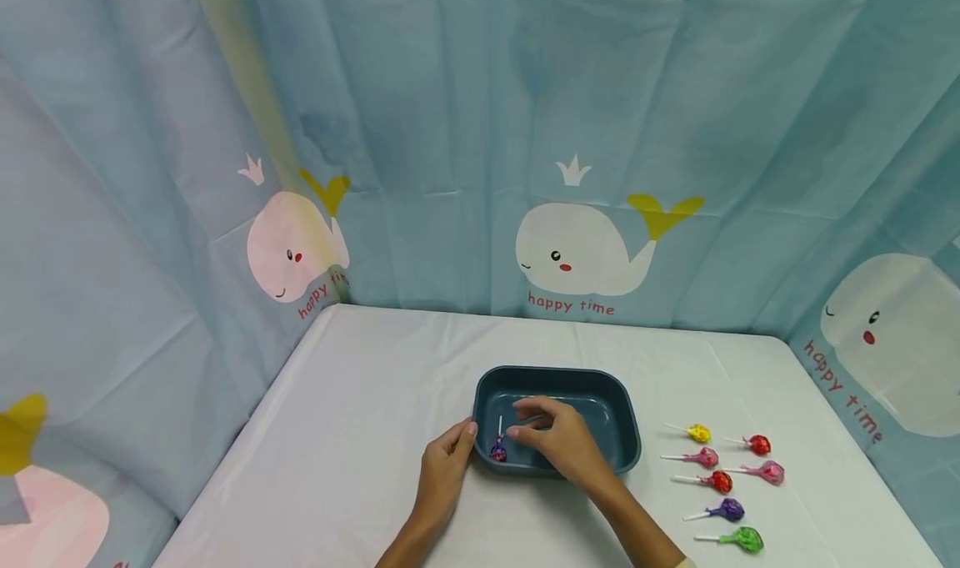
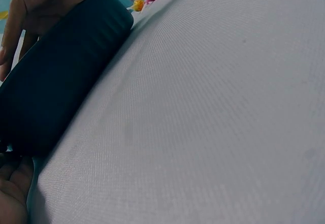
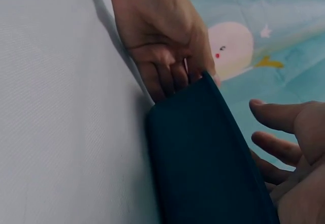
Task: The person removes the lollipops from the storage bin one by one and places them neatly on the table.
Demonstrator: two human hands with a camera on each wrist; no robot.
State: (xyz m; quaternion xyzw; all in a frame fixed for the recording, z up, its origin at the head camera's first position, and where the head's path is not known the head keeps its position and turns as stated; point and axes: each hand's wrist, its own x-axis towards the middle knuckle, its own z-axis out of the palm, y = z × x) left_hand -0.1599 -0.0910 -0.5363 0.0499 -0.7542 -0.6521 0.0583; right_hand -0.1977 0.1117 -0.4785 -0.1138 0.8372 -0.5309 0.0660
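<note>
A dark teal rectangular box [image 1: 626,418] stands on the white table. My left hand [image 1: 444,466] holds its left end, thumb at the rim and the other fingers against the outer wall, as the right wrist view also shows. Inside the box, near its left end, lies a purple lollipop [image 1: 498,449] with its white stick pointing away from me. Just right of that lollipop my right hand [image 1: 558,436] hovers over the box, thumb and fingers spread apart with nothing between them. In the right wrist view the right hand's fingers [image 3: 278,150] reach over the long rim.
Several wrapped lollipops lie on the table right of the box: a yellow one [image 1: 699,433], two red, two pink, a purple one [image 1: 729,510] and a green one [image 1: 748,539]. A blue curtain [image 1: 450,134] printed with whales hangs around the table.
</note>
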